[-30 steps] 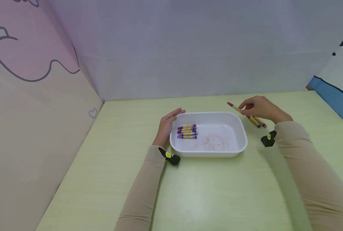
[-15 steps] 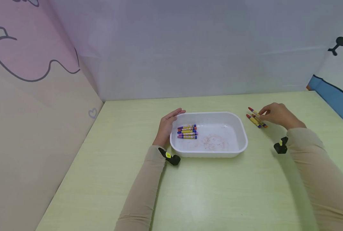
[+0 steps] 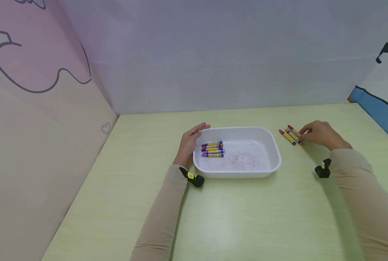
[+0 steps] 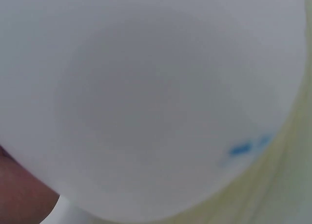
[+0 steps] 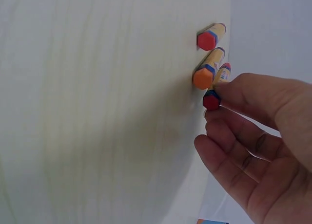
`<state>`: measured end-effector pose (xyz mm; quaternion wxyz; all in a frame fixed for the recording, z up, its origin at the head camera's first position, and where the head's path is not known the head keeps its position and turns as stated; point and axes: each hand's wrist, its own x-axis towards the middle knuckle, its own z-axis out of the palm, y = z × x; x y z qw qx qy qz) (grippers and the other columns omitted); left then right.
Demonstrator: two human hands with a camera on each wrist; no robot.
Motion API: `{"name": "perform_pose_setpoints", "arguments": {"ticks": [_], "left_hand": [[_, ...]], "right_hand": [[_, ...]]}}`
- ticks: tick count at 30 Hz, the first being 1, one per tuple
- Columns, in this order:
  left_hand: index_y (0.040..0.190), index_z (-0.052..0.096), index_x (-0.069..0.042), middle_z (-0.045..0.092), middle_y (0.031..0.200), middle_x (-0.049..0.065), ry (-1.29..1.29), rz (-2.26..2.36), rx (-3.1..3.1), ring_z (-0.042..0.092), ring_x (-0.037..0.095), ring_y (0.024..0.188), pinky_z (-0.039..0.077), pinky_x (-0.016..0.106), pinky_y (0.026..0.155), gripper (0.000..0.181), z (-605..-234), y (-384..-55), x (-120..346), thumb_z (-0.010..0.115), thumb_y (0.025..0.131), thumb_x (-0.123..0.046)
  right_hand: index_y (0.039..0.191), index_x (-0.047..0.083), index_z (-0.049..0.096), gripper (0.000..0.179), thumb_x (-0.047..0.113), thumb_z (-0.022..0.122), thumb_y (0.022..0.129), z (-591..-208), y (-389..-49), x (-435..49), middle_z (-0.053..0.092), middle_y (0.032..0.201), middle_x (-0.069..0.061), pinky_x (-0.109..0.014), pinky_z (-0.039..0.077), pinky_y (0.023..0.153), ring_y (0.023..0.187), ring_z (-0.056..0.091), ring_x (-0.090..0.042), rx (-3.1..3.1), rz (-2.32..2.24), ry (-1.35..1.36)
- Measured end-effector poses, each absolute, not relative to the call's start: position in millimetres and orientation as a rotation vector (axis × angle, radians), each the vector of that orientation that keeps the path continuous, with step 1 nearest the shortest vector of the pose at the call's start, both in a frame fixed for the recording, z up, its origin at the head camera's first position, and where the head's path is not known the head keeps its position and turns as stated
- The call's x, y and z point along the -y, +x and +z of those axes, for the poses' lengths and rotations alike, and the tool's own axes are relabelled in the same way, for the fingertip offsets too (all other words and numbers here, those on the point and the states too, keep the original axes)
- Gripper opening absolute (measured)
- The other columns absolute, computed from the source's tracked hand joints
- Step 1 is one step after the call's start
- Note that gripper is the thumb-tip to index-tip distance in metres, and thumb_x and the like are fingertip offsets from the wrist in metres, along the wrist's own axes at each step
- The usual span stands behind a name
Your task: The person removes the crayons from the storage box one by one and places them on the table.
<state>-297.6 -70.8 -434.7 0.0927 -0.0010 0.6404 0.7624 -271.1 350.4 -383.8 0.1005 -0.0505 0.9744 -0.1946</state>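
My right hand [image 3: 324,136] pinches a dark red crayon [image 5: 211,99] between thumb and fingertips, at the right end of a small row on the table. Beside it lie an orange-ended crayon [image 5: 203,78] and a red crayon [image 5: 207,40]. The left hand [image 3: 188,145] rests with fairly straight fingers against the left side of a white plastic tray [image 3: 236,174]. Inside the tray, several crayons [image 3: 212,149] lie in a row at the left. The tray's wall fills most of the left wrist view, where only a bit of a finger [image 4: 24,195] shows.
The pale wooden table [image 3: 226,214] meets a whitish back wall [image 3: 226,65] behind the tray. A patterned wall [image 3: 44,119] stands along the left edge. Faint reddish marks stain the tray floor.
My right hand has carried the crayon from near the tray's back right corner rightward and down beside the other two crayons. The left hand and tray have stayed in place.
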Motion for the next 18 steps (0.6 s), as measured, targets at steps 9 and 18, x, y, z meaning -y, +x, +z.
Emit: {"name": "perform_pose_setpoints", "arguments": {"ticks": [9, 18], "left_hand": [[0.132, 0.059, -0.017, 0.066, 0.126, -0.004, 0.009, 2.249, -1.909, 0.055, 0.009, 0.123, 0.044, 0.027, 0.105, 0.034, -434.6, -297.5, 70.9, 0.045, 0.101, -0.016], [0.134, 0.057, -0.015, 0.065, 0.127, -0.003, 0.007, 2.254, -1.898, 0.054, 0.008, 0.125, 0.043, 0.026, 0.106, 0.035, -436.2, -298.2, 68.9, 0.045, 0.102, -0.016]], "right_hand": [[0.11, -0.012, 0.063, 0.035, 0.017, 0.061, 0.089, -387.5, -270.8, -355.0, 0.064, 0.097, -0.029, -0.035, 0.046, 0.063, 0.081, 0.058, -0.031, -2.862, -0.551, -0.147], [0.111, -0.012, 0.062, 0.036, 0.017, 0.06, 0.09, -383.6, -269.7, -356.4, 0.066, 0.082, -0.016, -0.032, 0.044, 0.06, 0.07, 0.057, -0.021, -2.82, -0.493, -0.154]]}}
